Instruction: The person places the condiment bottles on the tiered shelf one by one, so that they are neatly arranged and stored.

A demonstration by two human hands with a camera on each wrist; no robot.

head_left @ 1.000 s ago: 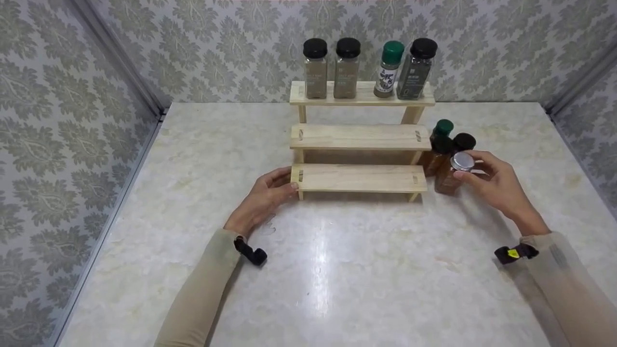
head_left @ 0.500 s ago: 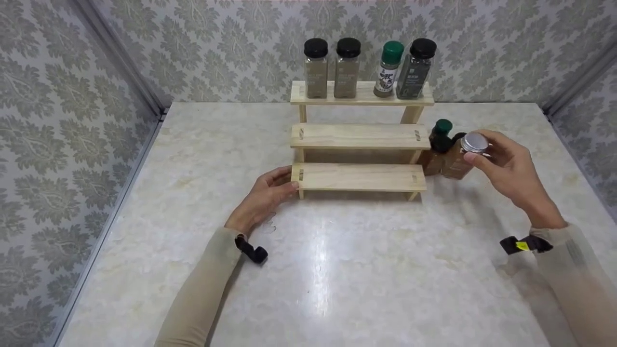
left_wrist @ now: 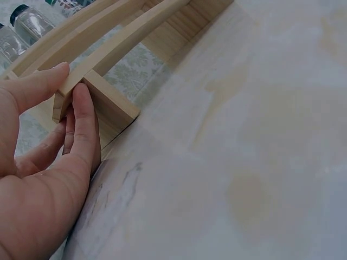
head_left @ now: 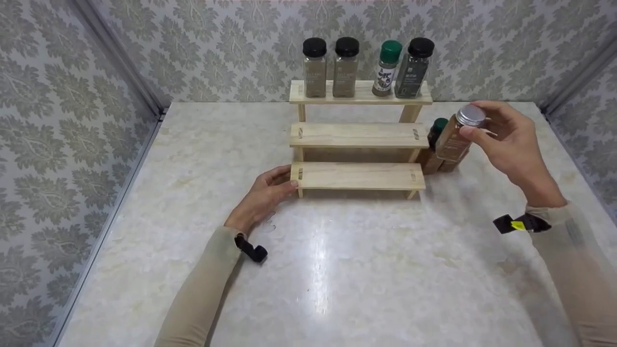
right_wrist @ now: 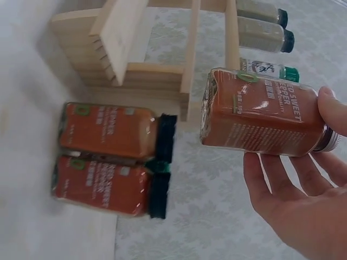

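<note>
My right hand [head_left: 515,147] grips a spice jar [head_left: 454,140] with a silver lid, tilted and lifted off the table. In the right wrist view this jar [right_wrist: 260,116] holds red-brown powder and its label reads "sweet pepper". At the left end of a three-step wooden rack [head_left: 356,176], my left hand [head_left: 261,198] pinches the lowest step. The left wrist view shows the thumb above the board and the fingers [left_wrist: 82,127] beneath it. Two black-capped jars of reddish powder [right_wrist: 108,130] stand by the rack's right side, with a green-capped bottle [head_left: 439,127] behind them, partly hidden.
Along the rack's top step stand two black-capped jars [head_left: 315,72] at the left, and a green-capped bottle [head_left: 384,72] and a dark jar [head_left: 414,70] at the right. The patterned wall [head_left: 231,53] rises behind the marbled table [head_left: 217,144].
My right hand has raised the silver-lidded spice jar from the table, up and away from me, past the black-capped jars. My left hand has stayed on the rack.
</note>
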